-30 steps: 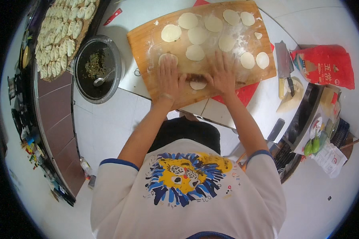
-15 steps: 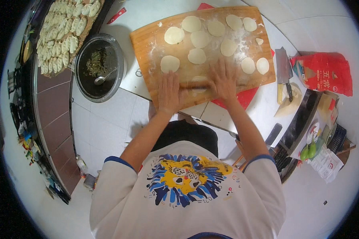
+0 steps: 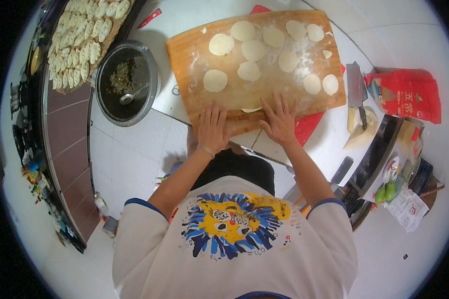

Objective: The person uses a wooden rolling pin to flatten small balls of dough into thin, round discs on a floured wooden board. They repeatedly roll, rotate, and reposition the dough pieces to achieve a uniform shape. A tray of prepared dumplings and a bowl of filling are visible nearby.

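Note:
My left hand [image 3: 213,125] and my right hand [image 3: 280,119] lie palm down on a wooden rolling pin [image 3: 242,116], fingers stretched out and apart. They are near the close edge of a floured wooden board [image 3: 187,60]. A dough wrapper [image 3: 251,109] peeks out beyond the pin between my hands; the rest of it is hidden. Several flat round wrappers lie farther up the board, among them one wrapper [image 3: 215,80] just beyond my left fingers. A small dough scrap [image 3: 327,54] sits at the right.
Left of the board stands a dark bowl [image 3: 102,102] of chopped green filling with a spoon [image 3: 126,98]. Behind it is a tray of dumplings [image 3: 80,42]. A red-handled knife [image 3: 149,18] lies at the back. To the right are a cleaver [image 3: 355,84] and a red bag [image 3: 406,94].
Both hands have drawn back toward me with the rolling pin, right hand the most. The wrapper at the pin now shows only its far edge.

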`<state>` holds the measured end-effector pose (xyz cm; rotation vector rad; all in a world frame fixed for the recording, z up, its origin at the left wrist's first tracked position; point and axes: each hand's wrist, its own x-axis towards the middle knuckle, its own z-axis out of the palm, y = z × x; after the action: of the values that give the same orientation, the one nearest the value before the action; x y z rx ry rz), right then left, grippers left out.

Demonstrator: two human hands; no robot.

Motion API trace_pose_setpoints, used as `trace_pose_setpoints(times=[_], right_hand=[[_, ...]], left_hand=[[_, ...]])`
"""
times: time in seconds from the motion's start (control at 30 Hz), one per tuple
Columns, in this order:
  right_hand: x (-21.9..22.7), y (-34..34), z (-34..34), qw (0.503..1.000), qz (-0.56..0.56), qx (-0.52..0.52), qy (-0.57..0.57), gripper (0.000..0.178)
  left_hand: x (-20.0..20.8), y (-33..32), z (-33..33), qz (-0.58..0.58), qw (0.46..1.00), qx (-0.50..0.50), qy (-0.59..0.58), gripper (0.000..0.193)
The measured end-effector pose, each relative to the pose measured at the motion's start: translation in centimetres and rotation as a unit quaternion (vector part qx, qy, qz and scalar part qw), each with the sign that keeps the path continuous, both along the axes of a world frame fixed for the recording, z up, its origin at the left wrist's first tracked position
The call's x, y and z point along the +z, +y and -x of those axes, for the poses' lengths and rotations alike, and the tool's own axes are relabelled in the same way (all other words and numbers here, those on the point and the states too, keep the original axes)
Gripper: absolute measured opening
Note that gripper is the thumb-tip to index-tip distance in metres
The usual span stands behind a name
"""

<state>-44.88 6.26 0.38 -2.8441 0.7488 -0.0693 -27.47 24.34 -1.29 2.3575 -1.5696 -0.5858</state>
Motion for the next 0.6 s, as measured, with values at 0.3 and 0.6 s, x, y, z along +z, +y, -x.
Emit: trace_pose_setpoints(times=[0.3,0.6], right_hand=[[-1.9,-4.4,0.8,0.995,-0.094,0.035,-0.008,0.038],[-1.0,-2.6,2.4,0.916,-0.31,-0.219,-0.127,0.028]], left_hand=[[0.5,-7.2,-3.1,0.102,0.99,-0.088,-0.041,0.072],[-2.7,-6.4,-0.4,0.117,0.953,-0.277,0.039,0.064]])
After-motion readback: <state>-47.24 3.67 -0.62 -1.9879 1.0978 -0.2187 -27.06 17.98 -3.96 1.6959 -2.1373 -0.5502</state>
